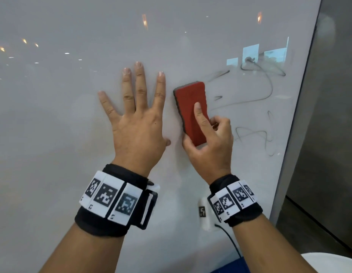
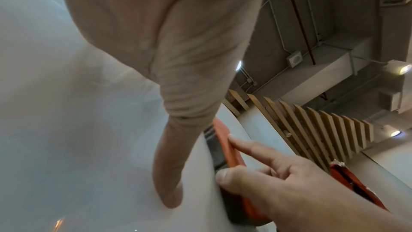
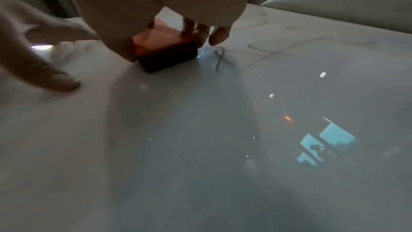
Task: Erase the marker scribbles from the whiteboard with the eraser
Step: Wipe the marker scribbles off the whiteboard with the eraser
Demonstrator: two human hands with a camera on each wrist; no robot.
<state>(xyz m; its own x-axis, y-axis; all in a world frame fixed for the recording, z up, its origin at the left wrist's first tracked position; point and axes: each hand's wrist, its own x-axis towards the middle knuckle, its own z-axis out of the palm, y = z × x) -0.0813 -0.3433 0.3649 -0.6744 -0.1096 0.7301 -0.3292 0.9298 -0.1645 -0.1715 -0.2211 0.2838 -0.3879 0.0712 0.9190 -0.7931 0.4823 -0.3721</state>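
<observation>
The red eraser with its dark felt side lies against the whiteboard. My right hand grips its lower half, thumb on the left edge, index finger stretched along its back, other fingers curled on the right edge. Black marker scribbles loop to the right of the eraser, with more scribbles lower down. My left hand rests flat on the board just left of the eraser, fingers spread. The right wrist view shows the eraser beside the scribbles. The left wrist view shows the eraser edge-on.
The board's right edge runs diagonally, with a dark wall beyond it. A white rounded object and something blue sit at the bottom. The board left of my left hand carries only light reflections.
</observation>
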